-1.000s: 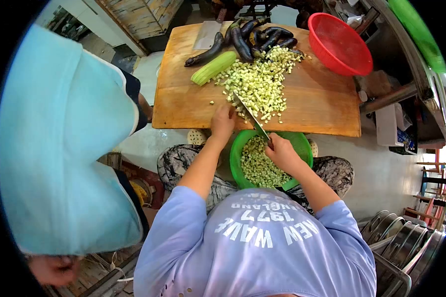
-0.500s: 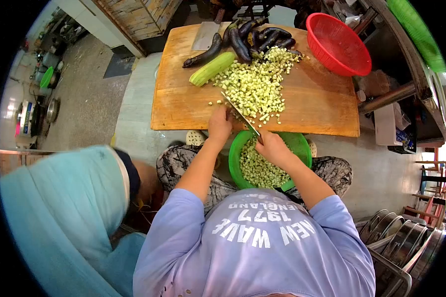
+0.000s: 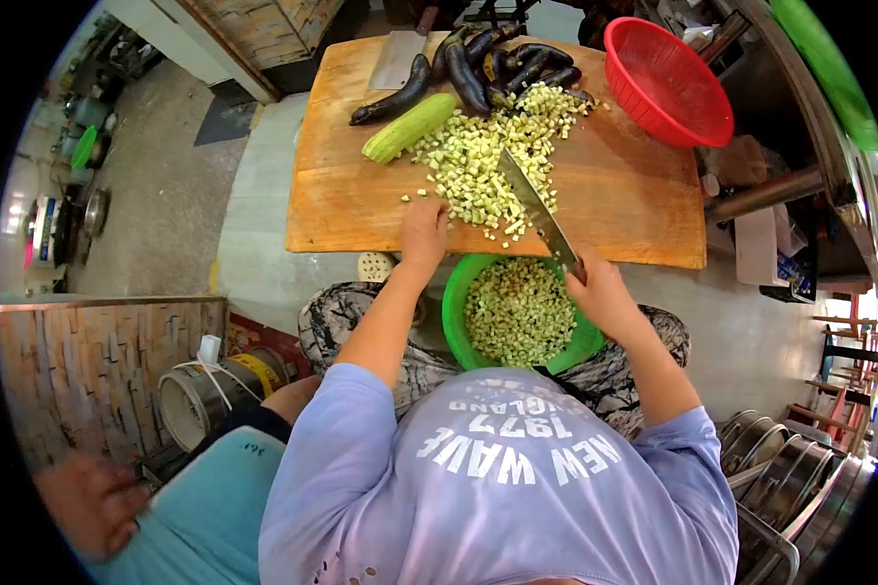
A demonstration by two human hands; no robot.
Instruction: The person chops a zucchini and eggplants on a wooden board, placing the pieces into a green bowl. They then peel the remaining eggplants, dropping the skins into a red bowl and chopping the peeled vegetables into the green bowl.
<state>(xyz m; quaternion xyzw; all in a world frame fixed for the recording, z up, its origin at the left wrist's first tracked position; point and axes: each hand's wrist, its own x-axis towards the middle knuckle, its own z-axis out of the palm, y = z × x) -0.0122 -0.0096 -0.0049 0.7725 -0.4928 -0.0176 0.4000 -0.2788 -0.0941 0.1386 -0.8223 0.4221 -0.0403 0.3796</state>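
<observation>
My right hand [image 3: 602,294] grips the handle of a kitchen knife [image 3: 541,210], its broad blade slanting across the right side of a pile of diced pale green vegetable [image 3: 478,175]. At the pile's near left edge, my left hand [image 3: 424,232] rests on the wooden cutting board [image 3: 634,205], fingers partly bent and holding nothing that shows. A long pale green squash [image 3: 410,127] lies left of the pile, beside several dark eggplants [image 3: 468,83]. Below the board's near edge, between my knees, a green basin [image 3: 454,327] holds many diced pieces.
A cleaver [image 3: 397,60] lies flat at the board's far left. A red plastic basket [image 3: 668,83] sits at the far right corner. Another person's hand [image 3: 93,502] and blue-clad leg [image 3: 215,497] are close on my left. Metal racks [image 3: 785,478] stand at lower right.
The knife has swung right and away from my left hand, over the pile's right side. My left hand has shifted slightly left. The person on my left has moved back, uncovering a bucket.
</observation>
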